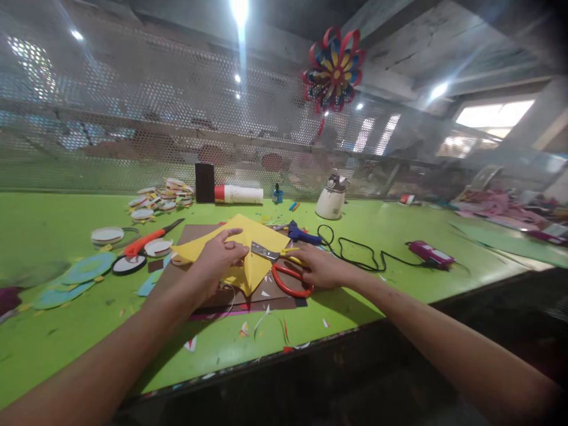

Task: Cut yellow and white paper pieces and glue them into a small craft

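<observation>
A folded yellow paper sheet (248,245) lies on brown card (266,290) on the green table (57,331). My left hand (217,258) pinches the yellow paper near its fold, thumb and forefinger closed on it. My right hand (320,266) rests on the red-handled scissors (286,271), fingers curled at the handles. The scissor blades point left over the paper.
Orange-handled scissors (148,236), round paper discs (106,235) and teal cut-outs (86,269) lie at left. A blue glue gun (302,235) with black cord (355,254), a white pot (332,198), a glue bottle (239,194) and a dark box (205,182) stand behind. Mesh wall with a paper flower (332,68).
</observation>
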A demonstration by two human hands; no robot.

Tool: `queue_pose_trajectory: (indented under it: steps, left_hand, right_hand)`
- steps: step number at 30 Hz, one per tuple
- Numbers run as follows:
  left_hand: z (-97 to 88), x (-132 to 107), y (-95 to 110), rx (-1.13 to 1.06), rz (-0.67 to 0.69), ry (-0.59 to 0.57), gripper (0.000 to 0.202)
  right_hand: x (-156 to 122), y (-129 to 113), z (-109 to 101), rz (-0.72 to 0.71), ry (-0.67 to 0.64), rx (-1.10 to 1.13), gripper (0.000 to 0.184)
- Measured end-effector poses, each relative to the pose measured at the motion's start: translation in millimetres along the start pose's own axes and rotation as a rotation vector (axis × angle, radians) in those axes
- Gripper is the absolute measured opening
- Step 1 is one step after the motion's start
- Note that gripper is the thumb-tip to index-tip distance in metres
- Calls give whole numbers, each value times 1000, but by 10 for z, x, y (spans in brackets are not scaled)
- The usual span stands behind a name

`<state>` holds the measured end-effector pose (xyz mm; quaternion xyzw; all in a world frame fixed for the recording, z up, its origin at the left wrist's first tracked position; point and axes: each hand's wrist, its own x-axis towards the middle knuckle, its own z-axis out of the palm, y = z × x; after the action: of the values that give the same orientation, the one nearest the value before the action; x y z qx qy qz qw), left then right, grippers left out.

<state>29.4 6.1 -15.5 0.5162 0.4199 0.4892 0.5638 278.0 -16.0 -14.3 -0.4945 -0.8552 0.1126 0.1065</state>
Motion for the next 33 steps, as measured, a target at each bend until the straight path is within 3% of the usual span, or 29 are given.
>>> queue_pose_trajectory:
  steps: [3,8,17,21,27,30,33]
  left_hand:
    - [-27,37,-11,37,50,38,68]
    - [-88,107,-11,68,176,182,45]
    - [-54,121,-72,88,93,173,28]
    - [-7,53,-52,112,141,40,23]
    - [97,-16,-215,144,113,-360,22]
    - [104,-26,-281,239,121,-409,18]
    - [94,-33,-272,377,170,-387,14]
  right_hand:
    - [40,11,6,11,-23,-25,65]
    - [97,48,72,77,-9,-11,72]
    - [251,69,231,257,198,63,58]
    - [254,63,349,316,355,65,56]
    - [202,201,317,469,511,23,46]
    - [59,314,249,528,515,-28,45]
    - [-136,410,212,554,493,-76,48]
